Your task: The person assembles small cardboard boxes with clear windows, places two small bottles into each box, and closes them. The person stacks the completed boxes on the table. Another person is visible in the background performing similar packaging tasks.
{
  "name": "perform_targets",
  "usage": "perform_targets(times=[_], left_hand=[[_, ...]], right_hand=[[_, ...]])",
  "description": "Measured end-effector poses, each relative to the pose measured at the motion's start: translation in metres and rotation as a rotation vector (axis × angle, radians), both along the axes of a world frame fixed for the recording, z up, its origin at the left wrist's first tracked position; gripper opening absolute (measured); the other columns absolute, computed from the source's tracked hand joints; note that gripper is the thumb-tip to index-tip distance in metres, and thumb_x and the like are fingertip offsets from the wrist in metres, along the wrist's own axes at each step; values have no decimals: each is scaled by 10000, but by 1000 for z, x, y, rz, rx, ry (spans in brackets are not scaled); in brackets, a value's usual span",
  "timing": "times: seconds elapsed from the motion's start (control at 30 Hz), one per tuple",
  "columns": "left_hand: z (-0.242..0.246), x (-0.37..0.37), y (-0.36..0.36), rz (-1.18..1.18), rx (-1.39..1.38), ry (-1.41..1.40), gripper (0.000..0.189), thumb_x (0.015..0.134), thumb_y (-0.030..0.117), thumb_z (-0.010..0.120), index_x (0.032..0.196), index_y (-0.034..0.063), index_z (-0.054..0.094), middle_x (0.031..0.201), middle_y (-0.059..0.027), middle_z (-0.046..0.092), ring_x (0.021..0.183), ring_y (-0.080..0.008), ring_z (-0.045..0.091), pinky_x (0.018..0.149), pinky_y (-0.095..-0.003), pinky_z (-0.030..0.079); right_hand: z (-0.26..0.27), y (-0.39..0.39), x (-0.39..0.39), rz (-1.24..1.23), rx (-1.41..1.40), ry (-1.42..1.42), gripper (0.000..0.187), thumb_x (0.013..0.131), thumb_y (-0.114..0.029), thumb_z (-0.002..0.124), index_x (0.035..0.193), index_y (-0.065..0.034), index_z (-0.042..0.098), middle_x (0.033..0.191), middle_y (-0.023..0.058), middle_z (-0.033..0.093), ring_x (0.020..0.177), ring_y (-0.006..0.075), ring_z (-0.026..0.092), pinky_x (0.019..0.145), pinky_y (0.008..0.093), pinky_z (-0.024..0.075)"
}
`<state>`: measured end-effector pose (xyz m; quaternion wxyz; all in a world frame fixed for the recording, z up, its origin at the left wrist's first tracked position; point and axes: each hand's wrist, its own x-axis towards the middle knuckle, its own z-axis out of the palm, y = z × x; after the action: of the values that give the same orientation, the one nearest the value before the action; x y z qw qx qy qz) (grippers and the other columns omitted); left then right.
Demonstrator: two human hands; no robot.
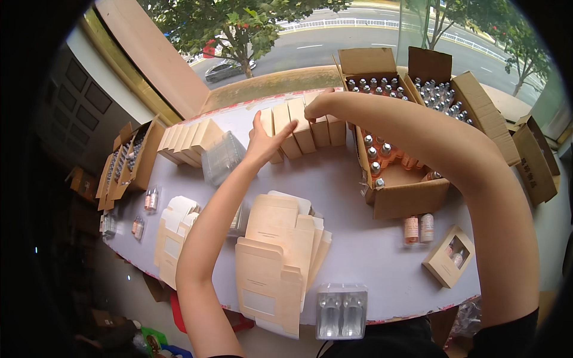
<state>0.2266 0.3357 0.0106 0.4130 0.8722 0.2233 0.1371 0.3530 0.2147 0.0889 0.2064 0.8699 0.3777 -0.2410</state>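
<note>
A row of several upright cream cardboard cartons [301, 129] stands at the far side of the table. My left hand [264, 142] is at the row's left end, thumb spread over the carton fronts and fingers by the leftmost one. Whether it grips them I cannot tell. My right hand [320, 107] reaches across from the right, bent over the top of a carton farther along the row. Its fingers are partly hidden. Left of my left hand is a stack of clear plastic trays [224, 156], beside more cream cartons [186, 141] leaning in a row.
Flat unfolded cartons [273, 264] and a clear two-bottle tray [342, 311] lie near me. An open cardboard box [409, 197] of pink bottles stands at right, near a filled windowed carton [449, 257]. Another bottle box [145, 152] is at left. A window is beyond.
</note>
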Motion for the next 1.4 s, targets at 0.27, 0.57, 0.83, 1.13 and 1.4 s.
perform_targets(times=[0.27, 0.57, 0.83, 1.13, 1.4], left_hand=[[-9, 22, -5, -181, 306, 54, 1100, 550, 412, 867, 1444, 192, 265, 1283, -230, 349, 1145, -376, 492, 985, -402, 421], [-9, 53, 6, -166, 285, 29, 1033, 572, 389, 867, 1431, 182, 333, 1220, -216, 407, 1152, -352, 462, 989, -388, 405], [-3, 50, 10, -178, 323, 43, 1028, 568, 394, 867, 1430, 180, 351, 1242, -221, 447, 1155, -337, 480, 992, -379, 406], [-5, 49, 15, -211, 315, 47, 1018, 580, 368, 867, 1435, 189, 344, 1361, -225, 391, 1219, -353, 429, 1024, -386, 378], [19, 40, -22, 28, 691, 366, 995, 636, 604, 750, 1455, 304, 271, 1483, -225, 175, 1310, -387, 306, 1015, -524, 335]], right_hand=[[-17, -41, 19, -207, 307, 114, 625, 642, -260, 804, 1102, 99, 581, 1055, 203, 639, 884, 336, 657, 696, 391, 573], [-33, -39, 58, 61, 392, -85, 642, 661, -360, 798, 1098, 68, 602, 1053, 229, 639, 1002, 338, 619, 864, 360, 492], [-39, -66, 64, 62, 677, -7, 785, 615, -373, 820, 1226, 28, 531, 1083, 226, 623, 1040, 343, 590, 896, 372, 468], [-45, -70, 51, 254, 679, -77, 753, 725, -313, 745, 1400, -232, 421, 1094, 155, 646, 1016, 332, 608, 890, 387, 478], [-46, -77, 46, 223, 757, -28, 625, 778, -251, 710, 1355, -193, 475, 1049, 201, 639, 991, 398, 583, 889, 420, 468]])
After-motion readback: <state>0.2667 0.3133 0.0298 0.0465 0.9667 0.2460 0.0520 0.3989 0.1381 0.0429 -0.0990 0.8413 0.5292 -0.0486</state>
